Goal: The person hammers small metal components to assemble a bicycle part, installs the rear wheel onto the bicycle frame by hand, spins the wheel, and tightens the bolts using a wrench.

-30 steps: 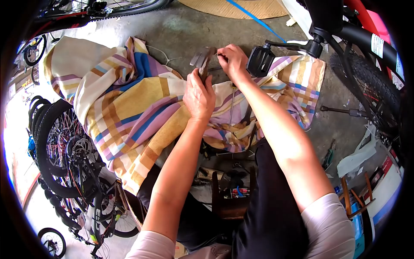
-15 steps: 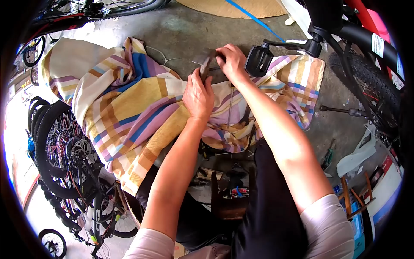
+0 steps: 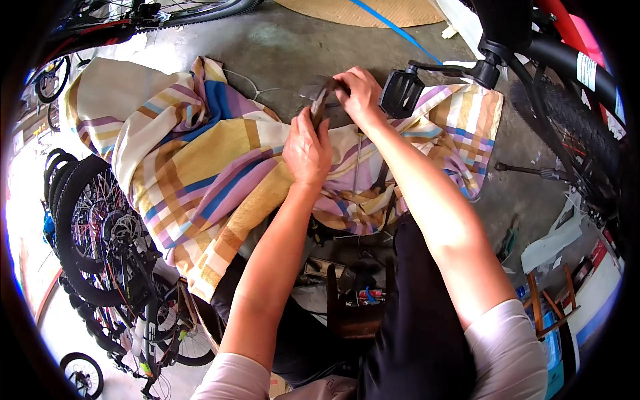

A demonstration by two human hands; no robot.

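Note:
My left hand [image 3: 308, 152] pinches the lower end of a small, dark, elongated piece [image 3: 321, 104], which stands tilted above the checked cloth [image 3: 207, 160]. The fingers of my right hand [image 3: 362, 100] curl closed at its upper end. What exactly the piece is, I cannot make out; blur and my fingers hide parts of it. Just right of my right hand is a black bicycle pedal [image 3: 401, 93] on its crank arm. Below the hands, a thin metal rod [image 3: 357, 163] lies on the cloth.
Bicycle wheels [image 3: 93, 230] stand at the left. A bike frame [image 3: 557, 57] with a rear tyre [image 3: 567, 123] fills the upper right. On the floor at right lie a black-handled tool [image 3: 533, 171] and pliers [image 3: 510, 237]. Cardboard [image 3: 360, 12] lies at the back.
The dark piece has shifted slightly between my fingers. Both hands stay in almost the same place.

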